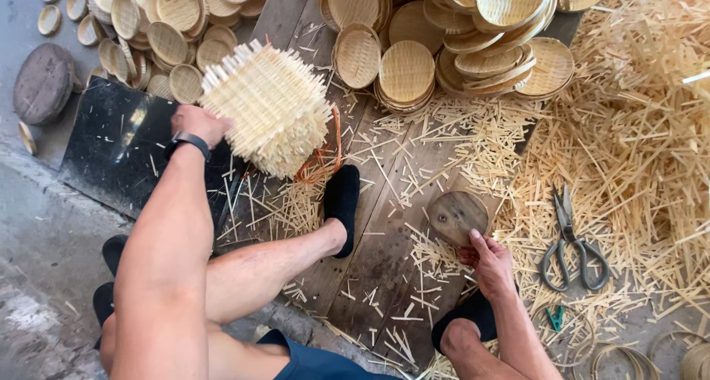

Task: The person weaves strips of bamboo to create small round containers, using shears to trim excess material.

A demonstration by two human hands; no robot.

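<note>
Left hand (198, 122): fingers clenched on the near edge of a stack of square woven bamboo mats (268, 106), lifted off the boards and tilted, raw strip ends bristling on all sides. A dark wristband (189, 141) sits at the wrist.

Right hand (488, 260): fingertips (473, 241) curled over the near rim of a round wooden disc (458, 216) that lies flat on the plank floor (384, 254), thumb beside the rim; the grip looks light, more a pinch than a full grasp.

Handling note (judgement): the stack is best kept squared and gripped firmly at the edge, since loose ends could snag or let the layers slide; the disc wants a sure hold under its rim before it is lifted, as offcuts lie beneath and around it.

Near the right hand: large metal shears (571, 247) lying closed on a deep drift of bamboo offcuts (636, 143); a small green clip (554, 318); thin bamboo hoops (629, 358) at the lower edge.

Near the left hand: an orange cord loop (325, 158) below the stack; a dark sheet (118, 150) on the ground; a second dark round block (43, 82) further left.

Beyond: heaps of finished round woven trays (407, 71), left and right along the top.

Feet: black slippers (342, 202), one on the boards between the hands.
</note>
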